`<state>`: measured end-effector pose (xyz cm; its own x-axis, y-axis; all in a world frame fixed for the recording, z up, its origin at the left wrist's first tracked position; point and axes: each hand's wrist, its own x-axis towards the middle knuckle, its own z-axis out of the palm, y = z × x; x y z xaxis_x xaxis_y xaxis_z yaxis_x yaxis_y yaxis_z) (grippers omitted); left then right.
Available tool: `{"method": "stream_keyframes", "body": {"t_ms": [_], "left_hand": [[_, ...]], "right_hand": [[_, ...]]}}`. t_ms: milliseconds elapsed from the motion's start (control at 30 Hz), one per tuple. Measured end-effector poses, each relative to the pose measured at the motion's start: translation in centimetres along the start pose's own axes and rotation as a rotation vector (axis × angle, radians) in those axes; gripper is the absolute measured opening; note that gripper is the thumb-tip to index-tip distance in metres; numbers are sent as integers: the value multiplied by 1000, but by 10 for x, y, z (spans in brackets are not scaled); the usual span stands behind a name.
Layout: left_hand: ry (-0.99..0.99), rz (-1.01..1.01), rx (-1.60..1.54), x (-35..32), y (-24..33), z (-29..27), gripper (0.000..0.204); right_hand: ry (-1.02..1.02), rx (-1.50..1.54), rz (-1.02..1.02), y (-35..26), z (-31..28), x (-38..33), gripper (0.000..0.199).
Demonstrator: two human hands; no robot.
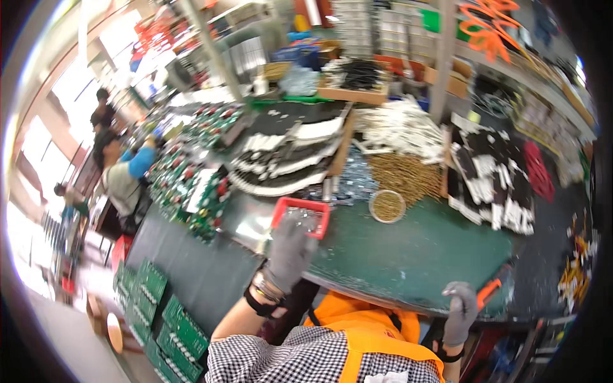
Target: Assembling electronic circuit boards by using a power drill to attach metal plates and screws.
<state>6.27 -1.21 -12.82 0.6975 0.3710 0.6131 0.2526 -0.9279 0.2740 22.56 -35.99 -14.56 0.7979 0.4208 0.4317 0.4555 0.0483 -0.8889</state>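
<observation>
Just right of the left-hand circuit boards, near the middle of the frame, the gloved left hand (290,250) reaches over the near left corner of a red tray (325,223), so the step in hand looks like fingering the small parts (311,221) inside. Its fingers point into the tray, but blur hides how far they are spread or whether they grip anything. The gloved right hand (460,314), lower right, is loosely curled at the bench (408,255) edge near an orange-handled tool (490,291); whether it holds something cannot be told. The next move seems to call for a light fingertip pinch. The tray is shallow, bright-rimmed and roughly rectangular, its contents silvery and loose.
</observation>
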Motion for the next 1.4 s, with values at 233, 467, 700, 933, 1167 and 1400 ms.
{"method": "stream_keyframes", "body": {"t_ms": [233,467,700,933,1167,1400], "left_hand": [[-141,-795,734,-7,-221,-116,57],[-515,-1208,550,52,-268,-114,95],[-365,-1124,495,29,-277,-129,109],[-83,-1072,345,-15,-234,-159,111],[145,-702,-327,-23,-98,-174,100],[-302,-520,-759,-1,11,-77,105]], "right_hand": [[-398,43,77,-6,79,14,16],[-417,45,257,15,79,9,15],[-289,129,447,29,64,-14,18],[-328,204,395,13,72,-4,17],[-637,315,283,-9,123,13,32],[-757,239,-2,-49,141,-2,79]]}}
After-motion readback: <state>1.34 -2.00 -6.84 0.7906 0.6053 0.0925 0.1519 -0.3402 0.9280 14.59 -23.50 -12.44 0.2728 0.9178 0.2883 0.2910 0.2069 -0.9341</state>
